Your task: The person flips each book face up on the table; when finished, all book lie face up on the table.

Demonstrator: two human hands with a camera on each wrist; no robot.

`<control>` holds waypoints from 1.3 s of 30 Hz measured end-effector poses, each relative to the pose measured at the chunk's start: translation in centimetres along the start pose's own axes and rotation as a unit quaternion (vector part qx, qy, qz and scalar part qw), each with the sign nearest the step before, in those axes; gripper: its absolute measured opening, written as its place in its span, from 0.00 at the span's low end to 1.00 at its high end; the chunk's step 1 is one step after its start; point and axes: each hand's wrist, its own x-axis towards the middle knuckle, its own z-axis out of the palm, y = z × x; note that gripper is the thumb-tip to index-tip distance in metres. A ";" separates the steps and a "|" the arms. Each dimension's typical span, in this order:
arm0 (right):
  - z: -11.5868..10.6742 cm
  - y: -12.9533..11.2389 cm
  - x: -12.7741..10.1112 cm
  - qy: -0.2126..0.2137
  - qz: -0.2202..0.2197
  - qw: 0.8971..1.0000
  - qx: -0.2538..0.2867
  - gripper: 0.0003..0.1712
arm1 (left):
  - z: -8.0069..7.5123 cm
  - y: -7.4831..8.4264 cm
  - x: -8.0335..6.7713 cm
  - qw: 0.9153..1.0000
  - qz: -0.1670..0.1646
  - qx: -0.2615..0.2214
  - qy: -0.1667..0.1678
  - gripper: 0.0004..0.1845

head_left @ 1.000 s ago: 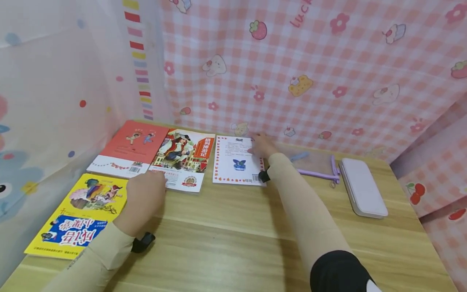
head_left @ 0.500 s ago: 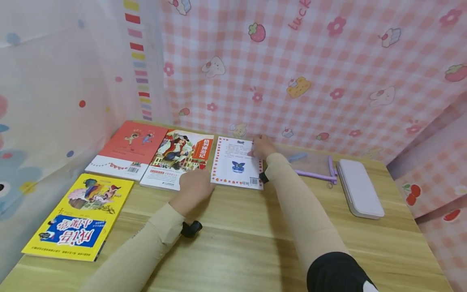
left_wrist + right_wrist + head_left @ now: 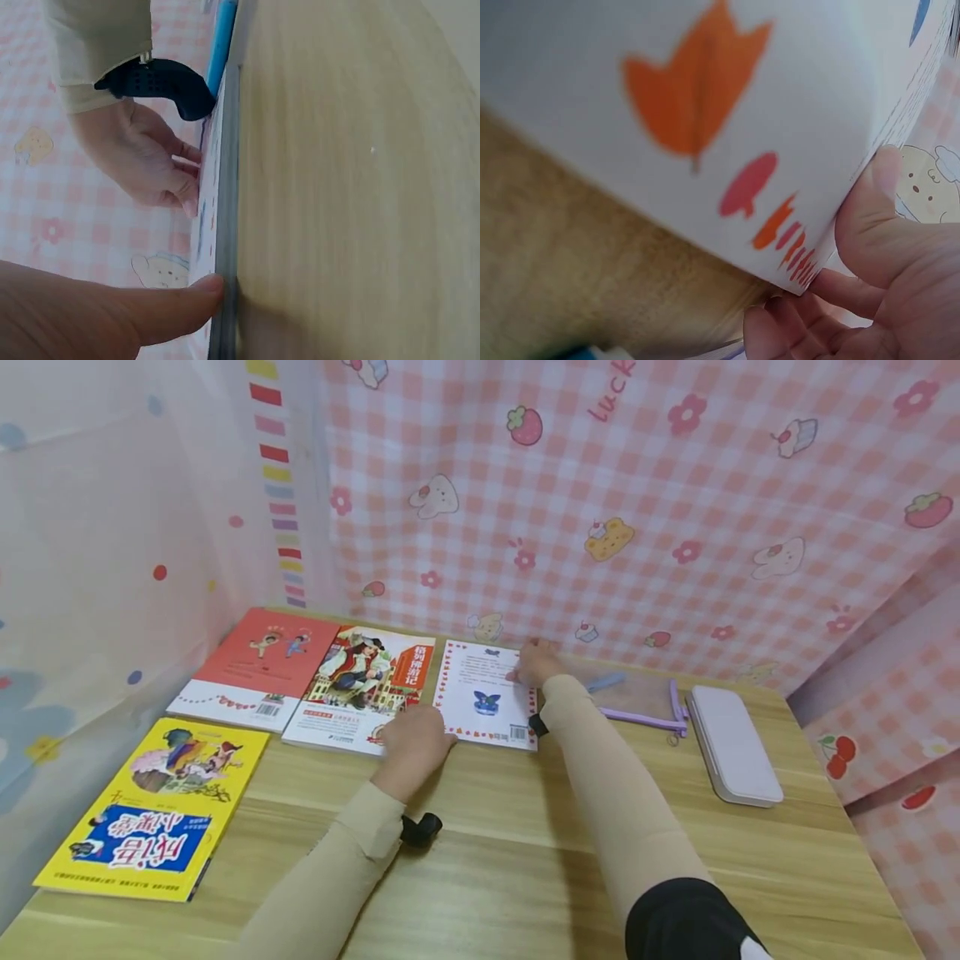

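Both hands are squaring the white leaf-bordered paperback book; the left hand presses its near corner with straight fingers; the right hand pinches the far edge; next, I judge, a careful lift.

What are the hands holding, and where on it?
The white book. The right hand has its grip on the far right corner; the left hand touches its near left edge.
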 end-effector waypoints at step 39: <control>-0.9 3.1 -0.4 0.006 0.037 0.898 0.438 0.14 | 1.2 -1.3 1.1 0.999 0.001 -0.030 0.035 0.35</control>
